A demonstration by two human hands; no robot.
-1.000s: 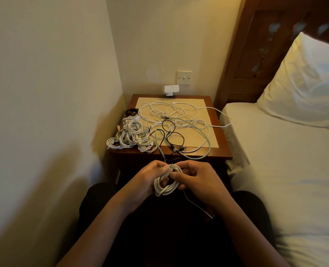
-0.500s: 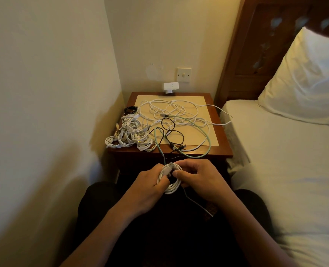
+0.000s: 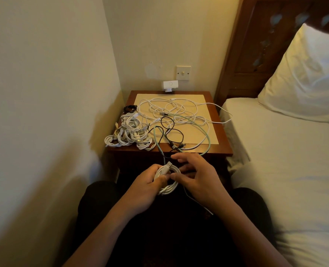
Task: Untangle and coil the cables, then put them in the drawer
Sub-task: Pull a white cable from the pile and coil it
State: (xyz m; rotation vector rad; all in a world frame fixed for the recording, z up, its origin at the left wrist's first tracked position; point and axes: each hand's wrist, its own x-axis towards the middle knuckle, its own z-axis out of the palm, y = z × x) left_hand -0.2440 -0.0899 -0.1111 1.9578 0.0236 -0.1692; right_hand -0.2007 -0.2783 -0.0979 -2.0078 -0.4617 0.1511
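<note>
My left hand [image 3: 143,186] grips a coiled white cable [image 3: 168,185] in front of the nightstand, its USB plug sticking up at the top. My right hand [image 3: 197,175] is beside the coil, thumb touching it, fingers spread and lifted. On the wooden nightstand [image 3: 220,149] lies a loose tangle of white cables [image 3: 171,110], a mint green cable [image 3: 204,133] and a black cable [image 3: 172,132]. Several coiled white cables [image 3: 130,134] sit piled at its left edge. A small black coil [image 3: 130,108] lies behind them. The drawer front is in shadow.
A wall runs close on the left. A bed [image 3: 285,160] with a pillow [image 3: 304,79] lies right of the nightstand. A white adapter [image 3: 170,84] and a wall switch [image 3: 183,72] are behind the nightstand. A thin cable end hangs below my right hand.
My right hand has opened its fingers and let go of its grip on the coil, keeping only the thumb against it. The left hand has turned the coil a little.
</note>
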